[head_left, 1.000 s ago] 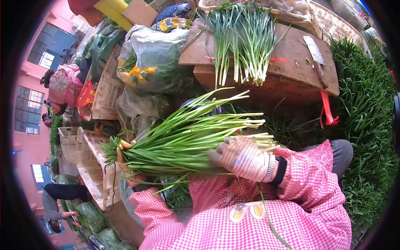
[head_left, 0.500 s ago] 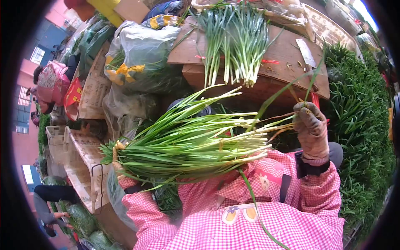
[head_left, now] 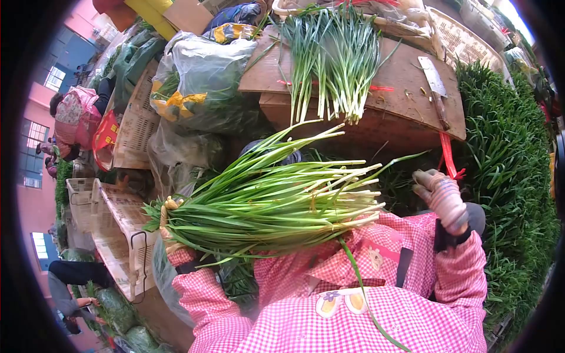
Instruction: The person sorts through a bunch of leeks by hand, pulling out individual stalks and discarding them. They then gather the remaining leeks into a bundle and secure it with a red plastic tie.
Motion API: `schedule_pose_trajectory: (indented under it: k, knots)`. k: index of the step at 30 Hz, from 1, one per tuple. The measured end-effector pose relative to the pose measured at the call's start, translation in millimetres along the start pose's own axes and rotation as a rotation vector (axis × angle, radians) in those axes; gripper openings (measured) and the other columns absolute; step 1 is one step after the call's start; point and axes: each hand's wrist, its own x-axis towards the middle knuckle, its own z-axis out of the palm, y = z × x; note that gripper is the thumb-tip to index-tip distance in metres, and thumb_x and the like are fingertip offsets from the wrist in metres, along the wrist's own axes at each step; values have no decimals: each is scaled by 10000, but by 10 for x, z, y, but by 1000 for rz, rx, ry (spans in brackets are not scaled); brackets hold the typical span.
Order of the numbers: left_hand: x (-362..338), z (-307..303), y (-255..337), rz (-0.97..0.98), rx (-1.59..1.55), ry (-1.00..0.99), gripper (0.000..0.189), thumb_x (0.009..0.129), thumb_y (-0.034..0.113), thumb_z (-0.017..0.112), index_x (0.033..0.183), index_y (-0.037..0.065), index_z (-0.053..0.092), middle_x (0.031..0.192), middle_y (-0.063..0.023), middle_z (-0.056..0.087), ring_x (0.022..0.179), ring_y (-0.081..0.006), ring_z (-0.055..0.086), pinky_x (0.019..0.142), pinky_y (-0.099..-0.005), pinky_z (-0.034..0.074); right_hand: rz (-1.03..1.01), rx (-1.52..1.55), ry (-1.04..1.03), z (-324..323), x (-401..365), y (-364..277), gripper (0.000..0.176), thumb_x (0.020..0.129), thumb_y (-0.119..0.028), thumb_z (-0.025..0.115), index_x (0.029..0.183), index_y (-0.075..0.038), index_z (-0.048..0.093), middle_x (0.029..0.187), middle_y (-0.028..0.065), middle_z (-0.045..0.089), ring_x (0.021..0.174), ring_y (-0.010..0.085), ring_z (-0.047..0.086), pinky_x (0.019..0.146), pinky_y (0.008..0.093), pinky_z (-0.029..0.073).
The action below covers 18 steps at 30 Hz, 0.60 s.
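My gloved left hand (head_left: 167,223) is closed around the leafy end of a big bunch of garlic chives (head_left: 282,200), held sideways across my front. The pale stem ends fan out to the right. My gloved right hand (head_left: 440,197) is off to the right of these stems, its fingers partly apart with nothing visible in them. One long leaf (head_left: 365,288) hangs from the bunch over my pink checked apron. Further away, more chives (head_left: 335,65) lie on a brown board (head_left: 406,88). A cleaver (head_left: 434,82) with a wooden handle rests on that board's right side.
A red strip (head_left: 448,156) hangs at the board's right corner. Dense greens (head_left: 509,159) stand along the right. Left are a plastic bag of vegetables (head_left: 206,70), pale crates (head_left: 120,235) and wrapped bundles (head_left: 115,309). Another person (head_left: 76,120) is in the background.
My right hand has moved down and slightly right, away from the bunch. The loose strands it held are gone from its fingers. My left hand keeps the bunch nearly still.
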Motion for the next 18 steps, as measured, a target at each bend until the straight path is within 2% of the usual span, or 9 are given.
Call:
schedule_pose_trajectory:
  k: [3, 5, 6, 7, 9, 10, 11, 14, 18]
  knots:
    - [9, -120, 102, 76, 72, 85, 270, 918, 232, 511, 1110, 69, 608, 1078, -113, 633, 1032, -221, 576, 945, -380, 448, -170, 560, 100, -36, 52, -769, 350, 729, -205, 715, 1024, -38, 631, 810, 118, 623, 731, 242, 608, 673, 328, 478]
    - [-29, 5, 68, 243, 358, 35, 264, 913, 229, 522, 1101, 67, 611, 1062, -114, 637, 1023, -226, 578, 936, -383, 454, -297, 567, 89, 162, 198, -1111, 427, 704, -217, 738, 1053, -12, 601, 829, 127, 630, 750, 237, 614, 698, 319, 481]
    - [-47, -7, 37, 331, 420, 83, 266, 909, 236, 527, 1083, 53, 612, 1024, -97, 645, 997, -224, 582, 915, -383, 465, -179, 632, -2, 227, 293, -1269, 474, 692, -229, 749, 1072, 1, 585, 827, 121, 630, 744, 226, 608, 697, 313, 480]
    - [-33, -72, 119, 228, 301, 73, 257, 905, 241, 532, 1067, 59, 612, 1010, -79, 648, 975, -216, 584, 905, -385, 469, -62, 692, -95, 286, 395, -1404, 520, 680, -241, 760, 1091, 14, 570, 825, 115, 630, 737, 215, 603, 695, 306, 479]
    - [-105, 116, 19, 335, 294, 167, 242, 905, 249, 530, 1044, 72, 617, 994, -59, 653, 957, -215, 587, 898, -391, 471, -43, 933, -126, 514, 529, -1588, 514, 677, -230, 759, 1083, 24, 571, 824, 77, 628, 722, 157, 578, 683, 279, 475]
    - [-117, 183, 38, 306, 247, 183, 236, 905, 248, 530, 1038, 74, 618, 985, -56, 653, 951, -214, 588, 897, -394, 470, 53, 1122, -217, 563, 533, -1693, 460, 703, -187, 738, 1087, 7, 576, 827, 34, 619, 722, 105, 552, 676, 253, 470]
    - [-123, 248, 59, 274, 200, 198, 231, 905, 246, 529, 1031, 76, 620, 976, -53, 654, 945, -214, 589, 897, -397, 470, 116, 1152, -257, 660, 535, -1750, 460, 717, -261, 739, 1093, -41, 592, 860, 105, 665, 814, 181, 625, 733, 296, 485]
    - [-74, 235, 94, 184, 86, 218, 228, 906, 249, 526, 1016, 73, 621, 940, -47, 656, 928, -213, 592, 890, -402, 474, 36, 1427, -424, 703, 488, -1745, 291, 763, -118, 668, 1021, 4, 615, 830, 14, 624, 735, 77, 552, 685, 220, 455]
    - [-47, 107, 115, 152, 164, 150, 235, 907, 259, 520, 1005, 64, 609, 946, -85, 637, 928, -220, 590, 867, -418, 488, 73, 1446, -336, 308, 398, -1565, 203, 773, -136, 658, 923, 1, 645, 789, 17, 634, 742, 78, 561, 692, 225, 457]
